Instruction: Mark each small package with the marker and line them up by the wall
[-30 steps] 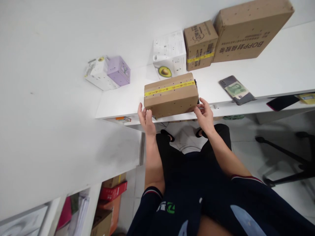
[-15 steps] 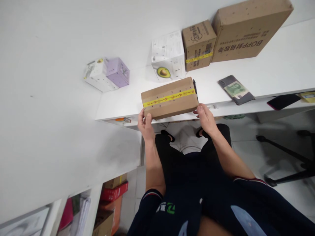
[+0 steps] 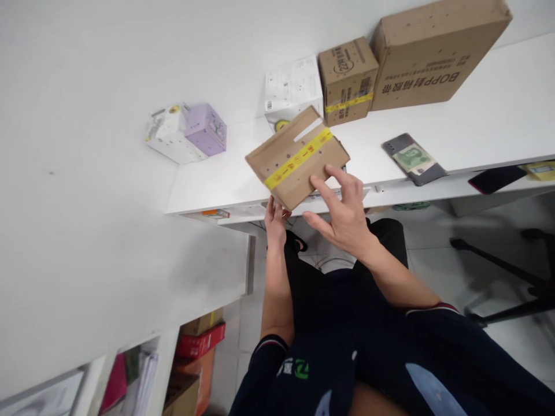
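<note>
A brown cardboard box [image 3: 288, 147] with yellow printed tape along it is tilted above the front of the white desk. My left hand [image 3: 276, 222] grips its lower left corner from beneath, and part of those fingers is hidden behind the box. Over the lower right side of the box, my right hand [image 3: 340, 208] has its fingers spread. Its index and middle fingertips are at the cardboard; whether they touch it I cannot tell. Behind the held box stands a white box with an avocado picture [image 3: 290, 86], partly covered.
On the white desk [image 3: 208, 185] a white carton [image 3: 167, 130] and a purple box [image 3: 206, 130] stand left. A taped carton [image 3: 349, 75] and a large carton [image 3: 437, 63] line the back. A phone with a banknote [image 3: 414, 159] lies right. A black chair base [image 3: 507, 277] is on the floor.
The cardboard box has turned and tilted, its right end rising. My right hand has let go of its right corner and moved left with fingers spread; my left hand has shifted slightly right beneath it.
</note>
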{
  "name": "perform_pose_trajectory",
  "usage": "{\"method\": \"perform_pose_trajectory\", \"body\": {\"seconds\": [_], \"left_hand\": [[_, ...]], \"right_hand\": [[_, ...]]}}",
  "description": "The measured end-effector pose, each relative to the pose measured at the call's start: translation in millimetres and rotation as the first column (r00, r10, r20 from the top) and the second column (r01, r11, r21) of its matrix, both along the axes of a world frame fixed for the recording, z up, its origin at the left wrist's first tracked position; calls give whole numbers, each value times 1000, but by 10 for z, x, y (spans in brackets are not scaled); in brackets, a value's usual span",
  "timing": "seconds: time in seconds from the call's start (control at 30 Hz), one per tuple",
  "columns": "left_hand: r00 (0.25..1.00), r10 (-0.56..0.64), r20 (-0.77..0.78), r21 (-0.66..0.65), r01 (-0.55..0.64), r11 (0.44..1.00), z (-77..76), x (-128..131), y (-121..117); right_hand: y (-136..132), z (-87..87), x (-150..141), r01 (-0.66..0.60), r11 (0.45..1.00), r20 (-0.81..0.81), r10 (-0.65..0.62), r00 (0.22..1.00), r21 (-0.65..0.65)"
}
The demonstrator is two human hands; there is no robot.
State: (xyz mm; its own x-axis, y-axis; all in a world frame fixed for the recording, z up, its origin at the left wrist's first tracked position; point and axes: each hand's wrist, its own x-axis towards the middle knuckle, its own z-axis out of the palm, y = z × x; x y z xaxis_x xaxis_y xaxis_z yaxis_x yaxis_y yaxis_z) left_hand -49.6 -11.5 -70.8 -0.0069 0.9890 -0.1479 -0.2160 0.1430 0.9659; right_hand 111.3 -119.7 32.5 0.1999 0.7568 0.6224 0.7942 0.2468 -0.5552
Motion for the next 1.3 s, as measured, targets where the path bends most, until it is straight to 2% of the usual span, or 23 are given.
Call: {"method": "perform_pose_trajectory", "body": {"seconds": [0.07,0.13,0.27,0.37,0.43,0.53,0.73,0.83,0.9,0.97,1.03,1.1,1.17,1.23,1.3], "left_hand": [[996,14,-91,38,-11,999,10,20,-3],[987,79,-143,104,-65,992,101,21,-28],[976,193,-100,338,-149,929,472,42,-182],[974,166,-151,518,-65,853,775,90,-336],[968,121,-218,570,26,822,931,107,-397],[952,67,-300,583,127,802,1094,74,-379],[907,10,-421,574,258,777,1319,-62,-126],[884,-43,-466,546,326,772,1363,-96,-36],[871,-41,-490,546,344,764,1342,-116,3],[845,-18,-534,561,371,741,1285,-136,35],[804,22,-595,579,409,705,1210,-152,62],[748,80,-659,592,449,670,1139,-161,86],[695,142,-705,603,481,637,1086,-161,103],[667,193,-719,623,496,605,1054,-155,113],[667,226,-710,648,494,580,1036,-146,116]], "right_hand": [[22,-33,-50,0,1000,42,1,999,-22],[33,-69,-86,-4,999,60,6,998,-38],[34,-102,-138,-26,998,74,30,997,-51],[39,-93,-165,-14,1000,87,17,996,-28],[50,-80,-172,-4,1000,103,5,995,-12],[65,-60,-161,-5,1000,126,5,992,-3],[6,-23,-130,-41,999,98,43,994,-25],[-61,23,-83,-99,995,40,99,994,-1],[-52,39,10,-88,995,-47,90,995,57],[56,4,171,21,993,-187,1,982,114],[276,-107,387,175,981,-323,-140,936,83],[565,-278,612,259,957,-329,-289,899,-131],[844,-456,791,291,887,-183,-373,910,-357],[1048,-583,893,312,782,-4,-373,928,-540],[1157,-636,931,316,701,129,-307,943,-639]]}}
